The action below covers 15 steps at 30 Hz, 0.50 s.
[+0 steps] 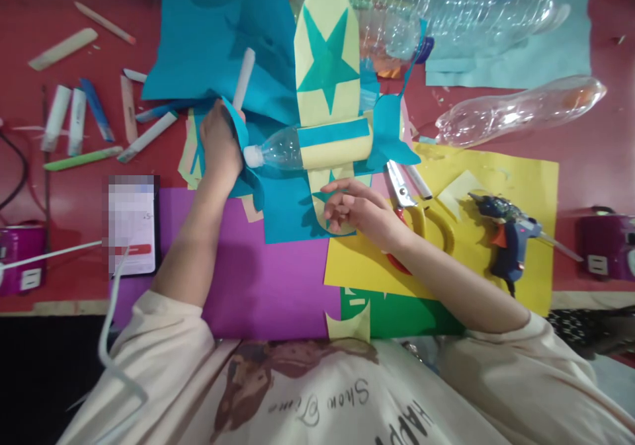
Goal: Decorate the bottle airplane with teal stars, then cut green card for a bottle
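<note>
A bottle plane (330, 142) lies on the red table: a clear plastic bottle with pale yellow paper wings, a teal star (326, 61) on the far wing and a teal strip across the body. My left hand (219, 142) is closed round a white glue stick (244, 78) and a teal paper piece by the bottle's white cap (252, 157). My right hand (354, 208) rests on the near wing with its fingers curled and loosely apart, holding nothing that I can see.
Scissors (404, 197) and a blue glue gun (503, 230) lie on yellow paper (526, 180) to the right. Empty clear bottles (516, 111) lie at the back. Markers (74, 121) are scattered at the left, a phone (131, 223) near them. Purple paper (268, 280) and teal sheets (208, 41) cover the middle.
</note>
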Tool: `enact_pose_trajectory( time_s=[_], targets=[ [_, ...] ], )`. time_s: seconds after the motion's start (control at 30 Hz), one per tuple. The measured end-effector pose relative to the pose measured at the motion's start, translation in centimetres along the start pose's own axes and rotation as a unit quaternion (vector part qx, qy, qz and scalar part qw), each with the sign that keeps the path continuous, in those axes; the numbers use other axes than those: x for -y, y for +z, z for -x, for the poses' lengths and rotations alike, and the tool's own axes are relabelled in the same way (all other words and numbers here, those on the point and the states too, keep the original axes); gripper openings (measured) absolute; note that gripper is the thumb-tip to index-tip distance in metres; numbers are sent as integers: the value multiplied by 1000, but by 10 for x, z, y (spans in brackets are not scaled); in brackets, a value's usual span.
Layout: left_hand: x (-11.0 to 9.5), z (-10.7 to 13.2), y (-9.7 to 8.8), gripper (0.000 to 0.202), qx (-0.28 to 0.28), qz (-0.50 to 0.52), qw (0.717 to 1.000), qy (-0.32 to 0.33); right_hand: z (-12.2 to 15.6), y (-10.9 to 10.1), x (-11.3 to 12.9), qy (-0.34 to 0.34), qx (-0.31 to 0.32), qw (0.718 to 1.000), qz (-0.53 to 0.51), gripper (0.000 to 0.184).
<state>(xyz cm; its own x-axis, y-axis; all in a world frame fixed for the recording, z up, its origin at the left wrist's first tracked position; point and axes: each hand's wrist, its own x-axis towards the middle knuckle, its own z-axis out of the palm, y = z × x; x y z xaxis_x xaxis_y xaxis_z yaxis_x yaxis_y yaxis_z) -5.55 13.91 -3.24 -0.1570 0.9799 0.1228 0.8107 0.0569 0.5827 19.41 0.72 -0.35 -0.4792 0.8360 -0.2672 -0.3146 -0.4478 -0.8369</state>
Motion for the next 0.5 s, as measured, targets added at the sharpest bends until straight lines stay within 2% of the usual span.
enact_pose_trajectory(
  time_s=[0.13, 0.3, 0.4, 0.5],
  targets=[
    [-7, 4, -7, 24, 4, 20, 999, 33, 0, -1, -1, 7, 0, 1000, -17, 33],
    [-7, 5, -36, 37, -2, 2, 1000, 11, 0, -1, -3, 10, -1, 1000, -25, 32],
    [-14, 3, -49, 43, 31, -1, 999, 25, 0, -1, -2, 14, 0, 1000, -26, 32],
    [-23, -5, -48, 46, 80, -7, 996, 41, 0, -1, -2, 10, 2, 1000, -25, 30]
  ],
)
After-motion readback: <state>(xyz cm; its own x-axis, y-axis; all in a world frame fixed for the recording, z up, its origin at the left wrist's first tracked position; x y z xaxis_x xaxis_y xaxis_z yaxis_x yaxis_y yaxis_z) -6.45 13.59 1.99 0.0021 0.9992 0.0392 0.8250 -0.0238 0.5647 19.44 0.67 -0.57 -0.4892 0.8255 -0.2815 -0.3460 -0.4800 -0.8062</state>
